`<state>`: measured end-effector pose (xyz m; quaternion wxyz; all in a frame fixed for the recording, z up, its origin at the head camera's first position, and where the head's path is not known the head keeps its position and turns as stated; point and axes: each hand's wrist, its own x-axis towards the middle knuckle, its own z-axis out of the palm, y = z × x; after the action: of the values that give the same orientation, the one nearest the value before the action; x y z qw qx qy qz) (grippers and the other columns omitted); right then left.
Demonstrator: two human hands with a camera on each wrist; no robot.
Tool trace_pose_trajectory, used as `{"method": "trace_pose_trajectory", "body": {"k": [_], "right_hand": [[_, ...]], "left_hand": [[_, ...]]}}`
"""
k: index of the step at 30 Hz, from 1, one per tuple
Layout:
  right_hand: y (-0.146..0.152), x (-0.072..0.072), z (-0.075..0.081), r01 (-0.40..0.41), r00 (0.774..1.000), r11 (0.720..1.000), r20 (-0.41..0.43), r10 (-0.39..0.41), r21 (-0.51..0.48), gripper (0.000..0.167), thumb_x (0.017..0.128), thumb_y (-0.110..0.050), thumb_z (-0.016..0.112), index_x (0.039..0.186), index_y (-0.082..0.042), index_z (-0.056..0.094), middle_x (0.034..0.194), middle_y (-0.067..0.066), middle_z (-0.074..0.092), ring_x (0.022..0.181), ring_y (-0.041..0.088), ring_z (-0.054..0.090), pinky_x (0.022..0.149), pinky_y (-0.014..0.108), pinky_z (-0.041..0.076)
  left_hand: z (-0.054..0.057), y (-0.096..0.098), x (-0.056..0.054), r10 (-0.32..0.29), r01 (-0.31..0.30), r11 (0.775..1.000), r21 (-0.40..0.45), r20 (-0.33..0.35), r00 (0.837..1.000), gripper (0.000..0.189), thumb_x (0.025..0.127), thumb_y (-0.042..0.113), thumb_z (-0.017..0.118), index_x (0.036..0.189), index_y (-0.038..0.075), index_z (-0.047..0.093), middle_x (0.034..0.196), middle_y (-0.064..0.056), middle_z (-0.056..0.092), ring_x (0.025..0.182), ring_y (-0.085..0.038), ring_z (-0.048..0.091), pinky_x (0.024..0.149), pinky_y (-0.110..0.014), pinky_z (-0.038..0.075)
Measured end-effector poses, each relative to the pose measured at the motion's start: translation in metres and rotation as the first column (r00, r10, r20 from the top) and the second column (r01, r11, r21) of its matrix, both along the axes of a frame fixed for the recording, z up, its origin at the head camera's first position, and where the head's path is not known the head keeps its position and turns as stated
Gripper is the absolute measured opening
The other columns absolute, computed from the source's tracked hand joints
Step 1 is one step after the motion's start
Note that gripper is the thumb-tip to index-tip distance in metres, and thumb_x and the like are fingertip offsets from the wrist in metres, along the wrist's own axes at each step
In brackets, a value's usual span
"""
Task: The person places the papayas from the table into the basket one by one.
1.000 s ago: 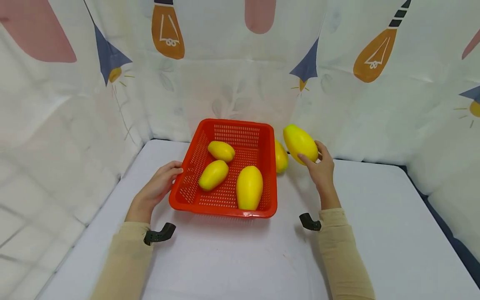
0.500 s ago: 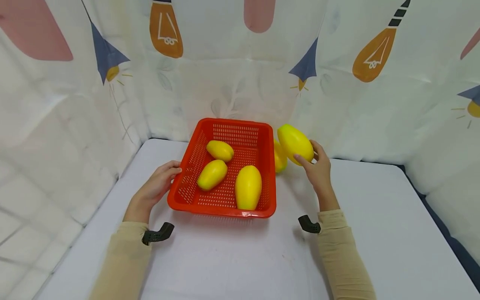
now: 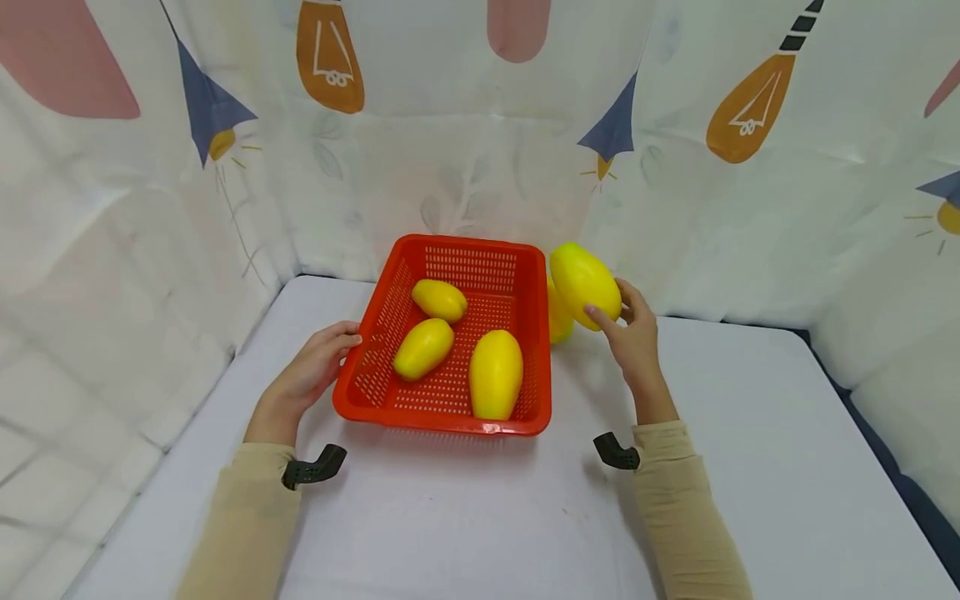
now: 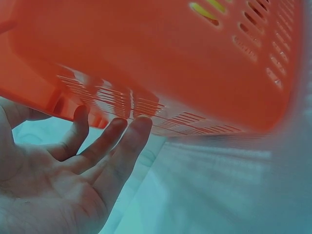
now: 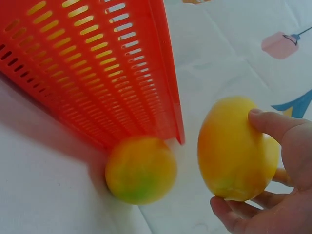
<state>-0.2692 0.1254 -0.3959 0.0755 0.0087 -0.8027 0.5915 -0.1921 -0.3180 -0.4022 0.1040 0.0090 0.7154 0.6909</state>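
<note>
A red plastic basket [image 3: 442, 423] with slotted walls stands on the white table. My left hand [image 3: 313, 371] holds its left rim; in the left wrist view, the fingers [image 4: 127, 146] bend up beside the outer wall. Inside the basket lie a large oval yellow fruit [image 3: 496, 375] and two smaller ones, one in front [image 3: 423, 350] and one behind [image 3: 439, 301]. My right hand [image 3: 633, 333] grips another large oval yellow fruit [image 3: 584, 285] above the table, right of the basket. Beneath it, a further yellow fruit [image 5: 141, 170] sits against the basket's outer right side, partly hidden in the head view.
A white cloth covers the table [image 3: 480, 517]. Printed curtains [image 3: 480, 167] hang behind it and at the left side. Dark table edges show at the right. A black wrist mount [image 3: 315, 468] juts from each sleeve.
My right hand has carried its yellow fruit slightly left, closer to the basket's right rim. The left hand keeps its hold, and the basket and the fruits in it stay in place.
</note>
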Motion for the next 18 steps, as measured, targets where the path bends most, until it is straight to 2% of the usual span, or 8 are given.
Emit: {"method": "trace_pose_trajectory", "body": {"k": [9,18], "right_hand": [[-0.0048,0.0038,0.0024,-0.032,0.999,0.999,-0.015,0.032,-0.008,0.067,0.086,-0.043,0.07,0.144,-0.026,0.042,0.146,0.0,0.045,0.126,0.024,0.047,0.103,0.048,0.044],[-0.0104,0.0064,0.0053,-0.047,0.998,0.999,-0.031,0.047,-0.005,0.066,0.087,-0.041,0.07,0.144,-0.023,0.042,0.144,0.001,0.047,0.126,0.024,0.049,0.104,0.049,0.044]], "left_hand": [[0.0013,0.0004,0.0004,0.008,-0.008,1.0,0.007,0.012,1.0,0.022,0.102,0.025,0.044,0.112,0.008,0.052,0.098,0.006,0.061,0.092,-0.01,0.059,0.082,-0.026,0.05],[0.0009,-0.0014,0.0012,0.006,-0.006,1.0,0.023,0.009,1.0,0.023,0.102,0.025,0.045,0.111,0.006,0.054,0.096,0.006,0.062,0.094,-0.011,0.059,0.083,-0.028,0.05]]}}
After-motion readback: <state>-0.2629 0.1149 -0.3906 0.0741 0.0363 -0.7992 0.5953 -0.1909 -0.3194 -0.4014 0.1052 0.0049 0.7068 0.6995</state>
